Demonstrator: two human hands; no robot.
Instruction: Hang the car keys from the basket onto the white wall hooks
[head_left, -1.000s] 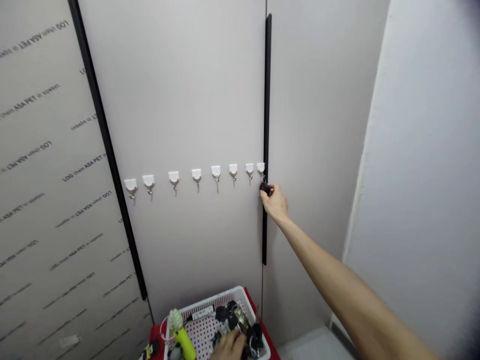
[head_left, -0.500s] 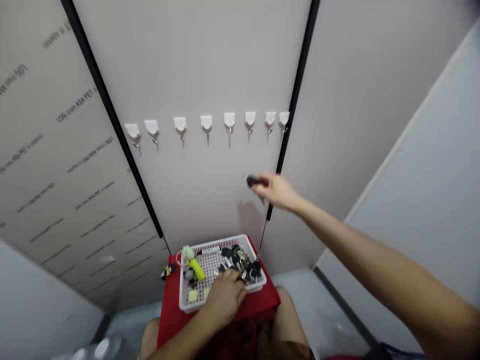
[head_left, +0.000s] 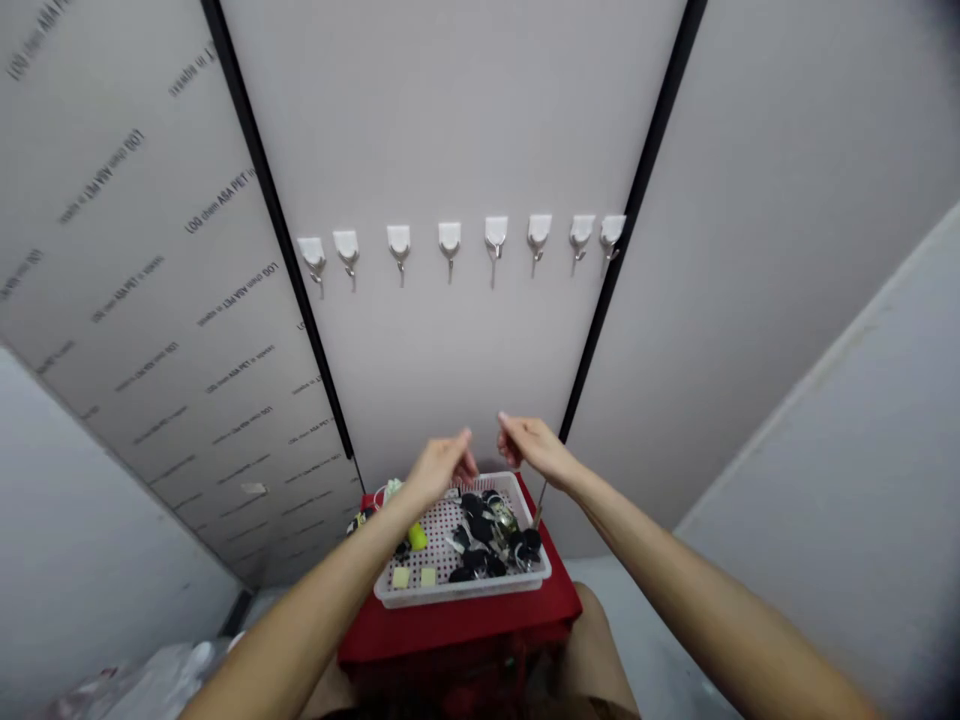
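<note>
"White perforated plastic basket, where was it?" asked the listener.

"It sat on a red cloth-covered stand close in front of the person, against a pale grey wall panel. A heap of black key fobs filled its right half. A yellow-green object lay at its left side, and two pale yellow squares lay near its front rim."

"And the hands?"

"Both were raised just above the basket's far edge, near each other but apart. The left hand had curved fingers, with the index finger reaching toward the right hand. That hand's fingers were loosely bent, tips pointing left. Whether either hand pinched something small, I could not tell, because the hands showed too small."

"What was on the wall?"

"Eight white adhesive hooks ran in a level row well above the hands, all bare as far as I could see. Black vertical strips ran along either side of the panel."

"How would such fine handling go well?"

"In my judgement, by keeping both hands over the basket, so a slipped piece would land inside it and not on the floor. It would also help to work with the fingertips and to lift one fob clear of the heap, since the fobs looked tangled."
</note>
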